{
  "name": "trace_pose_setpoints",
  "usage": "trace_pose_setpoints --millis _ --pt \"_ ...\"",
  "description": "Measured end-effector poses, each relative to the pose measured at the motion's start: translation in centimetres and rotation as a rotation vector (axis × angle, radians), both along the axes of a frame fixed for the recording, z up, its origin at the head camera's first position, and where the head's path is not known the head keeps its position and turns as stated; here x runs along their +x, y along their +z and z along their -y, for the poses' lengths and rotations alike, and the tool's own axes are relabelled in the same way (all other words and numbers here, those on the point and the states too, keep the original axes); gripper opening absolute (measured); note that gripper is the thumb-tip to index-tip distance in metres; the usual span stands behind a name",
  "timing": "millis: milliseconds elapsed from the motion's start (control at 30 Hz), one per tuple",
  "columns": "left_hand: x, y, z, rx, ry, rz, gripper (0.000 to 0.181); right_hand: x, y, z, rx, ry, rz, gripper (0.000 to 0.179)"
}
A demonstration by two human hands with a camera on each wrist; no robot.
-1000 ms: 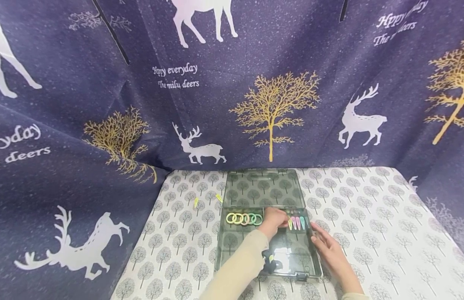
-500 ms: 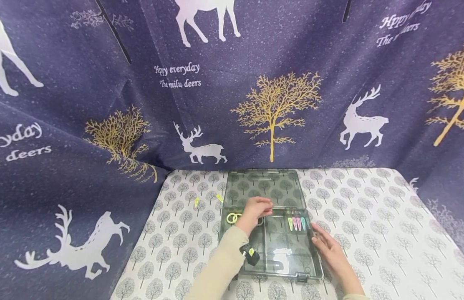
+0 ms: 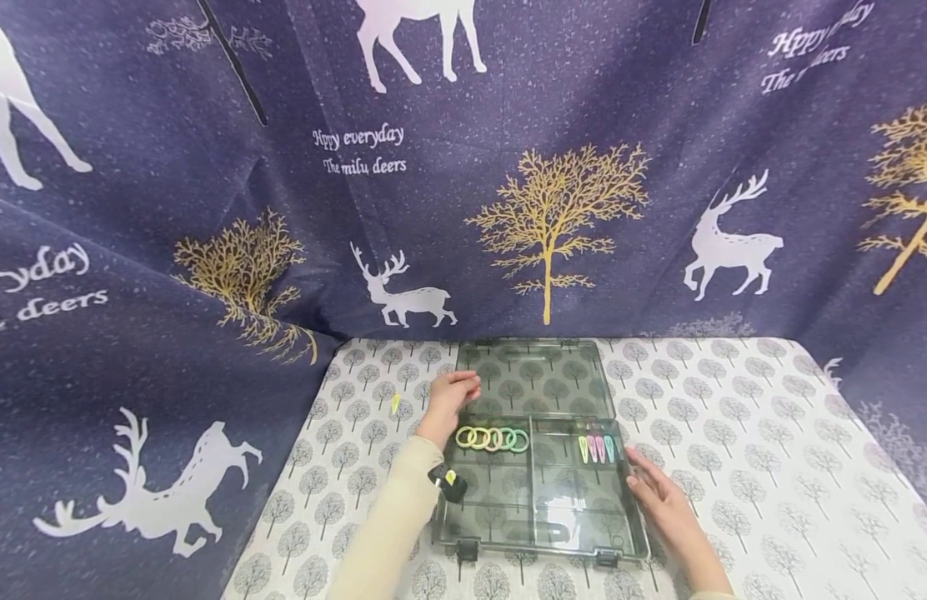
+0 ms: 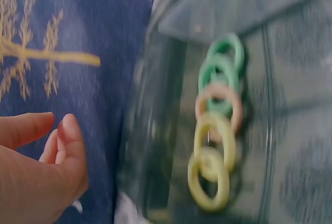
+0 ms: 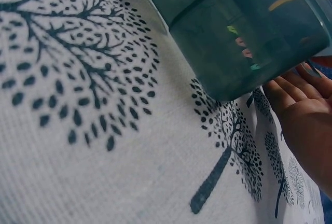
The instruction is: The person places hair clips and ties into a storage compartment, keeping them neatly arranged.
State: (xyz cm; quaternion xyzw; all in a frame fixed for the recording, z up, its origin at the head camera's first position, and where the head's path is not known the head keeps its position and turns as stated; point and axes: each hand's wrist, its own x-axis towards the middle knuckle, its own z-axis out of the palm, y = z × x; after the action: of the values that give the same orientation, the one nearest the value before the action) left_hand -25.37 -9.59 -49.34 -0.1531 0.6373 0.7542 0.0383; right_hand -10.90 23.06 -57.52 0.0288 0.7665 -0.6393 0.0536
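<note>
My left hand (image 3: 447,407) is above the left edge of the smoky clear storage box (image 3: 538,550), beside its raised lid. Its thumb and fingertips stand a little apart, with nothing between them in the left wrist view. A row of overlapping hair ties (image 4: 219,102), yellow, pink and green, lies in the back left compartment. Several snap hair clips (image 3: 593,450), yellow, pink and teal, line the back right compartment. My right hand (image 3: 662,504) rests with extended fingers along the box's right wall. On the cloth to the left lies one yellow hair clip (image 3: 395,404).
The transparent lid (image 3: 538,379) lies folded back behind the box. A white tablecloth (image 3: 756,483) printed with grey trees covers the table. Behind hangs a dark blue curtain (image 3: 448,225) with deer and trees. Two latches (image 3: 608,559) sit on the front wall.
My left hand has moved left, from the clips in the right compartment across the hair ties to the lid's left edge. It now covers where a second yellow clip lay. The right hand stays put.
</note>
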Motion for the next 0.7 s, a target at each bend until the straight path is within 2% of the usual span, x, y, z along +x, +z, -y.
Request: trace_pose_setpoints --millis 167,367,467,567,700 --pt "-1.4 -1.5 3.2 0.015 0.098 -0.003 0.028 0.1 0.2 0.1 0.007 -0.01 0.008 0.055" --pt "-2.0 -4.1 5.8 -0.03 0.209 0.042 0.031 0.1 0.1 0.0 0.014 -0.01 -0.003 0.054" --pt "-2.1 -5.3 6.3 -0.061 0.223 0.048 0.029 0.1 0.1 0.0 0.024 -0.012 0.006 0.055" --pt "-2.2 -6.2 6.5 -0.134 0.217 0.034 0.027 0.0 0.2 0.1 0.038 -0.009 0.028 0.056" --pt "-1.9 -6.5 6.7 -0.231 0.192 0.01 0.027 -0.1 0.3 0.1 0.066 -0.003 0.058 0.057"
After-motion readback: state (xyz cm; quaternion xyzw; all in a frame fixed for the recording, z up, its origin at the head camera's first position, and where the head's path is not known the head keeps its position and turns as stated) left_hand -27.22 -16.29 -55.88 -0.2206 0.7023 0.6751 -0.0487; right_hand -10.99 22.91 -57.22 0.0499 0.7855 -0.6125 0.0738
